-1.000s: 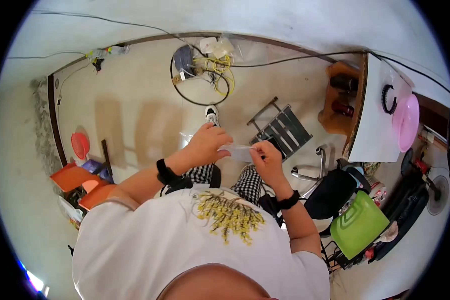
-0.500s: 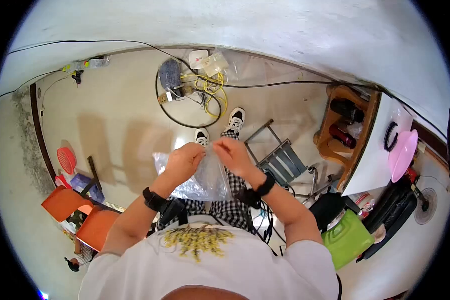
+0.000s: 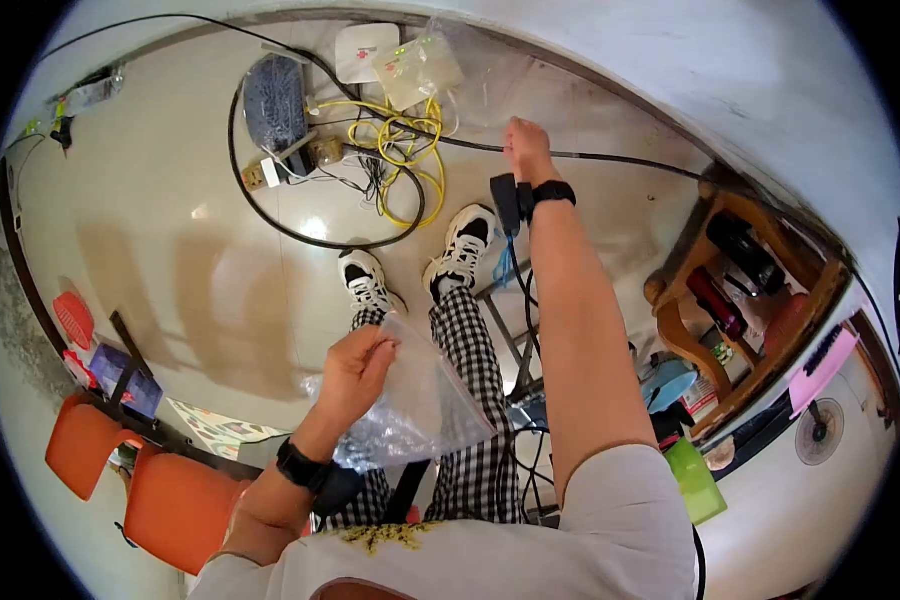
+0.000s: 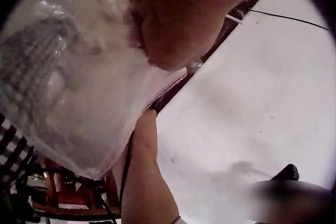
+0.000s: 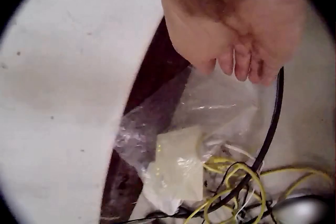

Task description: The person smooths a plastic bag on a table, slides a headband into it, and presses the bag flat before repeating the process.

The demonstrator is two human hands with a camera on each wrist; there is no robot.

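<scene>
My left hand (image 3: 355, 375) pinches the top edge of a clear zip-top plastic bag (image 3: 420, 410). The bag hangs over my checked trousers, and its pale zip strip slants down one side. From the left wrist view, the same bag (image 4: 89, 92) looks wrinkled and see-through, the trouser pattern showing through it. Far forward, my right hand (image 3: 528, 150) reaches over the floor by the wall. Its fingers are loosely bent, with the fingertips (image 5: 241, 71) right at the edge of another clear plastic bag (image 5: 215, 100), and no object shows in the palm.
Beside that floor bag lie a cream packet (image 3: 417, 70), a white box (image 3: 367, 52), coiled yellow cable (image 3: 440, 190) and a plastic-wrapped dark device (image 3: 273, 100). A black cable (image 3: 620, 160) crosses the floor. Orange chairs (image 3: 180, 500) stand left, a wooden shelf unit (image 3: 685, 340) right.
Both hands were together at the clear bag; the right has since left it and stretched forward to the wall. The left keeps the bag, now lower in view. The head view has shifted towards the floor items.
</scene>
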